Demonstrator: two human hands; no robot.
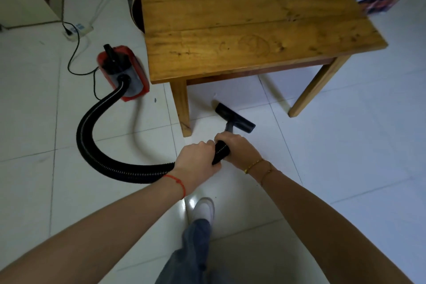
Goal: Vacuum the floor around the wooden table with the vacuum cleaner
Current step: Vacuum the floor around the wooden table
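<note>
So we've got both hands on the black hose (pixel 96 145), left hand (pixel 196 163) wrapped around it further back and right hand (pixel 237 147) curled around it just behind the nozzle (pixel 235 117), fingers closed tight on the ribbing. The nozzle sits flat on the white tile floor (pixel 345 145), between the near legs of the wooden table (pixel 242 18), right beside the left one. Best bet, we reckon: keep the head flat, go slow under the edge, and don't knock that leg. The red vacuum cleaner (pixel 122 74) is parked by the table's corner, its cord running to a power strip (pixel 78 31). Floor's glossy, so watch the slack hose.
</note>
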